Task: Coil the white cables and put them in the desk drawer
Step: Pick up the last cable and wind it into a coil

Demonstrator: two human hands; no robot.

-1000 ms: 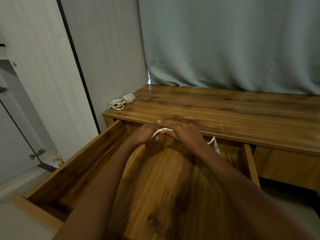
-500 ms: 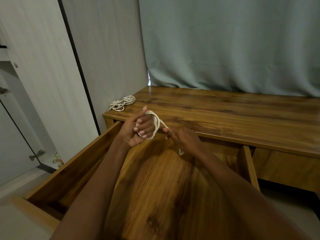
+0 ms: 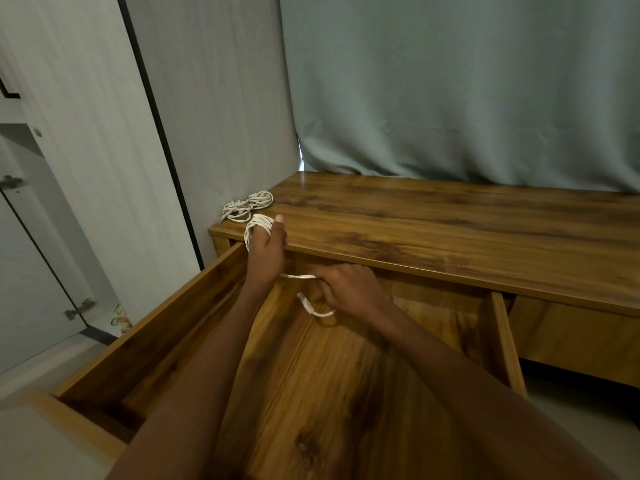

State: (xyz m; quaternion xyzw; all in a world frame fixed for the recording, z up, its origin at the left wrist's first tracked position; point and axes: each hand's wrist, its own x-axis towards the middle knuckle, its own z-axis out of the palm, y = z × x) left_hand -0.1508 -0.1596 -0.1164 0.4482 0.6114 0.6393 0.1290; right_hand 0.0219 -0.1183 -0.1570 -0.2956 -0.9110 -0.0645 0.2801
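My left hand (image 3: 266,249) is raised at the desk's front left corner with a white cable (image 3: 258,223) wound in several loops around its fingers. A stretch of that cable runs down to my right hand (image 3: 346,289), which grips it over the open desk drawer (image 3: 166,327). The cable's free end with its plug (image 3: 306,303) hangs below my right hand. A second white cable (image 3: 246,206) lies bundled on the desk top at the far left corner.
The wooden desk top (image 3: 450,230) stretches right under a grey-green curtain (image 3: 450,88). A pale wardrobe panel (image 3: 104,133) stands to the left, its door hinge (image 3: 79,308) low near the floor. The drawer's right wall (image 3: 505,344) adjoins another drawer front.
My left hand has risen and moved back to the desk corner with more loops on it. My right hand has shifted right, drawing the cable taut; the plug end now dangles free.
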